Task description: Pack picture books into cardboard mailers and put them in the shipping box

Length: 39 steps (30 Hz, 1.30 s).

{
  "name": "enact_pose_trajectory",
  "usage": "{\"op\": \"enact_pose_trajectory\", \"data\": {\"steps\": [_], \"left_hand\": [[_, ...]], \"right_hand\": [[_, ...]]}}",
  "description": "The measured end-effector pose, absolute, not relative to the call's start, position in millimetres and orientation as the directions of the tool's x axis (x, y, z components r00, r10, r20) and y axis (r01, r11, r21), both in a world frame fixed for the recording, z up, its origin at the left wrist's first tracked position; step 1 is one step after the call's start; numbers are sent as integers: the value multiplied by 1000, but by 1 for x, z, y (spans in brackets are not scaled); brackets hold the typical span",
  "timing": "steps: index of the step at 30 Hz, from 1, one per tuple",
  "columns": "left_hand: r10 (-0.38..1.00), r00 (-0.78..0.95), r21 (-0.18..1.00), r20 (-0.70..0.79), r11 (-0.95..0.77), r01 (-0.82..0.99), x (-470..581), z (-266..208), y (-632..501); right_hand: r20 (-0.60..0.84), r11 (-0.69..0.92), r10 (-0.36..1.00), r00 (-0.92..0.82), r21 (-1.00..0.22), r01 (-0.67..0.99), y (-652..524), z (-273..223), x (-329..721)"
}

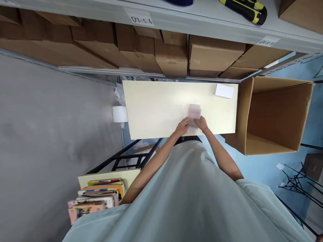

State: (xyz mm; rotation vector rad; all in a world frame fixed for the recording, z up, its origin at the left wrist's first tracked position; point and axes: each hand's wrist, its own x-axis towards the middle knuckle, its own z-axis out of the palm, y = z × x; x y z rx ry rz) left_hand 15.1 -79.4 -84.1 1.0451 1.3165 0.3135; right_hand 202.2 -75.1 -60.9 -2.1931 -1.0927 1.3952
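Observation:
A small pale rectangular packet (194,111), with a faint pinkish middle, is at the near side of the cream tabletop (153,107). Its outline is slightly blurred, so I cannot tell whether it is a box or a wrapped bundle. My left hand (183,126) pinches its left edge near the bottom. On the opposite side my right hand (201,124) grips its right edge, the thumb lying over the front. Farther back to the right lies a white box (224,91), which neither hand touches.
A large open cardboard box (276,117) stands against the table's right end. Behind the table, a shelf holds several brown cartons (214,55); a yellow-black tool (248,10) lies above. A white roll (120,114) hangs at left, with stacked books (101,198) below.

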Motion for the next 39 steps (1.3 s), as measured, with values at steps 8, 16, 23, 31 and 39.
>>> {"op": "enact_pose_trajectory", "data": {"steps": [8, 16, 23, 31, 39], "left_hand": [[760, 37, 752, -648, 632, 186, -3, -55, -90], [808, 184, 826, -560, 561, 47, -25, 1, -95], [877, 197, 899, -438, 423, 114, -44, 31, -111], [770, 421, 852, -480, 523, 16, -63, 42, -112], [822, 289, 858, -491, 513, 0, -66, 57, -119]], "right_hand": [[-585, -604, 794, 164, -788, 118, -103, -6, 193], [-557, -571, 807, 195, -820, 23, -128, 52, 182], [-477, -483, 845, 244, -875, -36, -150, 71, 153], [-477, -456, 863, 168, -877, -150, -178, 91, 142], [-398, -435, 891, 220, -887, 154, -166, 77, 140]]}}
